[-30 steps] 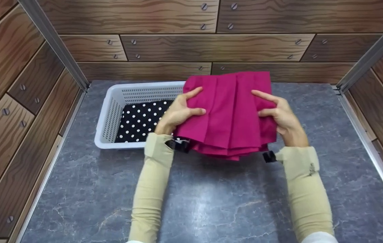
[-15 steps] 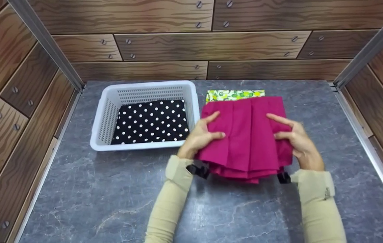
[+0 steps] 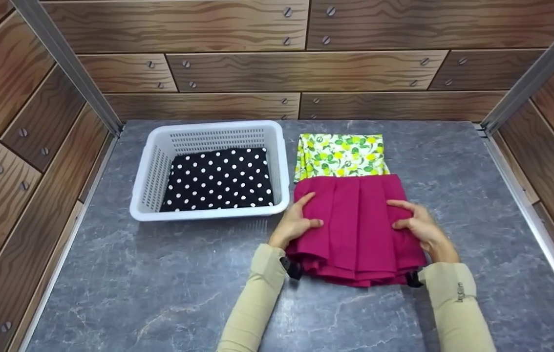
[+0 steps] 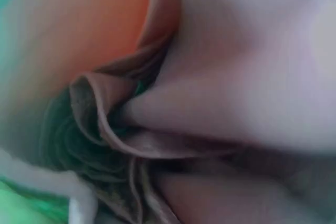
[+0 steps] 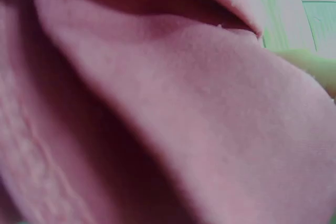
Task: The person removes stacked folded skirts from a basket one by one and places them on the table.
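Magenta pleated skirt (image 3: 355, 230) pulled nearer, baring lemon-print cloth (image 3: 340, 155); grip: left hand (image 3: 291, 227) and right hand (image 3: 425, 230) clamped on skirt's sides; best kept level, tension even

Pink cloth (image 5: 226, 114) in folds — a finger (image 5: 310, 67), probably.
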Demonstrator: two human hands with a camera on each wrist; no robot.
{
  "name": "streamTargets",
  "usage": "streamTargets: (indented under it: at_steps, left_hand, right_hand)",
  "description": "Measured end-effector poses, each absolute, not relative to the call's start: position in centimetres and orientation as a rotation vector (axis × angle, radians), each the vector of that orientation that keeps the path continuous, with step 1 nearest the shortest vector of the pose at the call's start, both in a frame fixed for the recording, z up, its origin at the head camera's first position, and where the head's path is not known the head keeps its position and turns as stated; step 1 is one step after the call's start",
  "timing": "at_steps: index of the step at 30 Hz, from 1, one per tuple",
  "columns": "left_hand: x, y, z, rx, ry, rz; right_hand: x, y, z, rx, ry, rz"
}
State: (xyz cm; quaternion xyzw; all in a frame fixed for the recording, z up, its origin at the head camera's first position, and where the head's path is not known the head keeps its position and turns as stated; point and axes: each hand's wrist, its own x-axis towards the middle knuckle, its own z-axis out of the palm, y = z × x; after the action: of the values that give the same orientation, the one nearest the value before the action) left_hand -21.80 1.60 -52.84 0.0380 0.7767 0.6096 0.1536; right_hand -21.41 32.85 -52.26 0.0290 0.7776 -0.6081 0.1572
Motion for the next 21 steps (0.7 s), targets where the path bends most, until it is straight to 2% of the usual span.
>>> streamTargets:
  at_steps: [8,13,21]
  left_hand:
    - [-19.7,0.5,-52.9,0.147,2.171,1.58]
    - [-19.6,0.3,-53.6,0.187,2.212,1.506]
    - [-22.3,1.4,-54.3,0.126,2.292,1.487]
  right_hand:
    - [-19.5,33.0,-52.4,0.016,2.289,-1.543]
    - [-18.8,32.9,-53.2,-0.026,2.321,-1.445]
    - [-21.9,32.6,-54.0,0.029,2.405,-1.475]
